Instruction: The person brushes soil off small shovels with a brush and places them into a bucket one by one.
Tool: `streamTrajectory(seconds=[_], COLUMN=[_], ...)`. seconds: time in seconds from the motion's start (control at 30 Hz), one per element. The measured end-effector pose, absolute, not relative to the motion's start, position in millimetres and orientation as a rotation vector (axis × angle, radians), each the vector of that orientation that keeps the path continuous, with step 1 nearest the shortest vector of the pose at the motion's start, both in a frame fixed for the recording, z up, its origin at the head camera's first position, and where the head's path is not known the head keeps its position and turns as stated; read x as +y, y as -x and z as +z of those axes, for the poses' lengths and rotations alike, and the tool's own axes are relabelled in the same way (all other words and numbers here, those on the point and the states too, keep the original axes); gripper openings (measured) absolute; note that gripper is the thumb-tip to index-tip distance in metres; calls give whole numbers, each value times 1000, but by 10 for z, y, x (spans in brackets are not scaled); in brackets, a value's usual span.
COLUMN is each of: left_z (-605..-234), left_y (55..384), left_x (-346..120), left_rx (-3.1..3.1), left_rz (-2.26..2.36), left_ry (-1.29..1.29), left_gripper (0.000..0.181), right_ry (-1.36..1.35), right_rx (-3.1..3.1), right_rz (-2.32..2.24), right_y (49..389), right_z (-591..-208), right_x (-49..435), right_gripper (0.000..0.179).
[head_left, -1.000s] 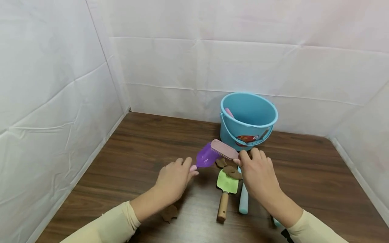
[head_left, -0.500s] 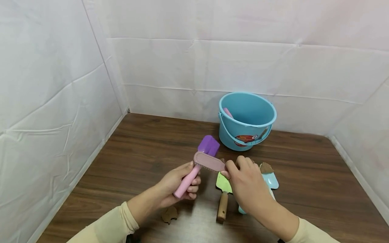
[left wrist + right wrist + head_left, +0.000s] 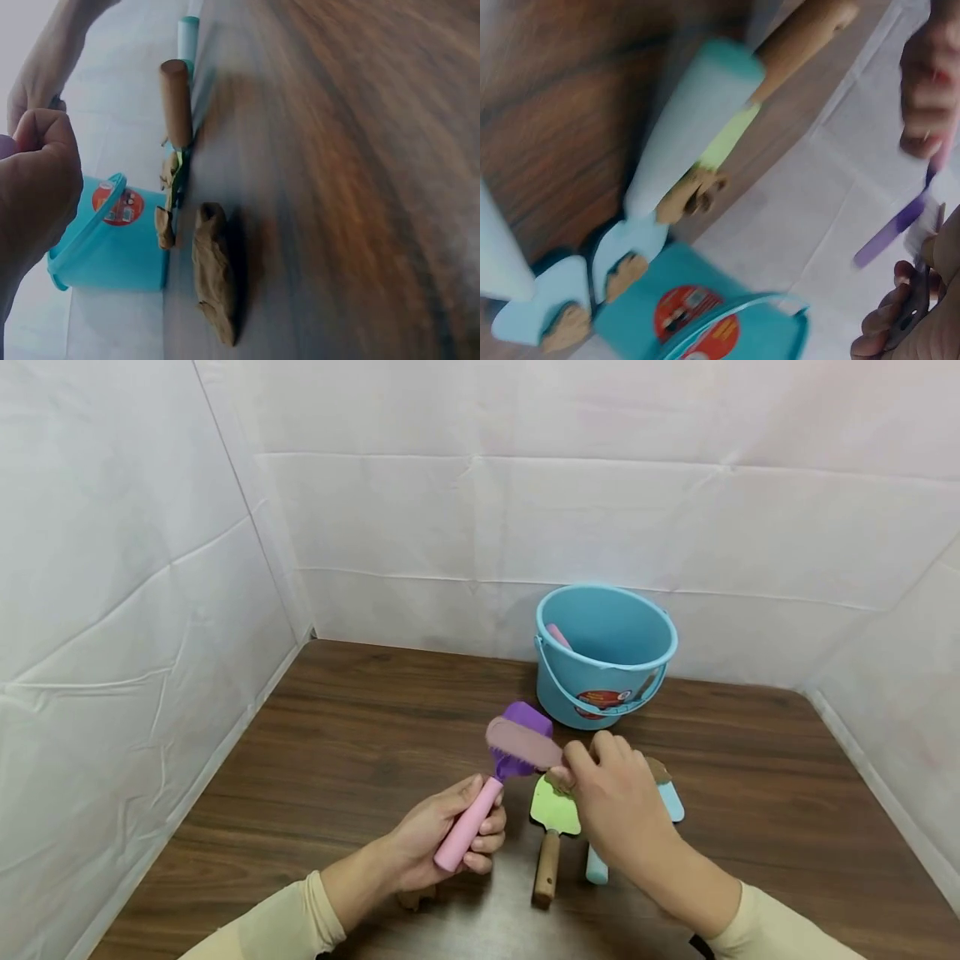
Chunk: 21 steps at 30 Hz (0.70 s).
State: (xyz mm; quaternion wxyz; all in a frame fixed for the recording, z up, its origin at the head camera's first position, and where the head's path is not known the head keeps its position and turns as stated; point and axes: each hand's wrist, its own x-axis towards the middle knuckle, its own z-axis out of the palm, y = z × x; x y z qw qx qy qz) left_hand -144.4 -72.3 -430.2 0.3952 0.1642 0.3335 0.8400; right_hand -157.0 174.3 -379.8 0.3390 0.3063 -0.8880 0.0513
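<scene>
My left hand (image 3: 442, 831) grips the pink handle of a small garden trowel (image 3: 470, 827), its purple blade (image 3: 531, 715) tilted up and away. In my right hand (image 3: 615, 802) is a dusty pink brush (image 3: 521, 741), pinched at its near end. The brush head lies across the trowel's blade, bristles facing it, and hides part of it. The right wrist view shows the brush's dark handle (image 3: 913, 304) inside the curled fingers. Below on the table lies a green spade (image 3: 555, 808) with a wooden handle, partly behind my right hand.
A light blue bucket (image 3: 564, 693) with a pink handle (image 3: 558, 636) inside stands at the back. Light blue tools (image 3: 672, 802) lie right of the green spade. Brown crumpled lumps (image 3: 213, 274) sit on the wooden table (image 3: 360, 735). White cloth walls (image 3: 390, 518) enclose it.
My left hand has turned over, so the trowel's pink handle now points toward me. The brush went left to the trowel's neck, then slightly up over the blade.
</scene>
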Motion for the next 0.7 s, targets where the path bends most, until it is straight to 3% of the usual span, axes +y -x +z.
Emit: streamTrajectory(seconds=[0.3, 0.57, 0.7], left_z=[-4337, -4298, -4307], left_y=[1388, 1393, 1400], left_x=[-717, -713, -705], left_rx=[896, 890, 879], left_rz=[2091, 2099, 2098], left_ry=[-397, -393, -401], left_gripper=[31, 33, 33], right_ry=[-651, -896, -879], right_rx=[-2419, -2376, -2395], right_rz=[128, 205, 174], right_y=[1861, 1459, 1415], right_z=[-3775, -3750, -3785], right_x=[1986, 1673, 1640], right_gripper=[28, 48, 48])
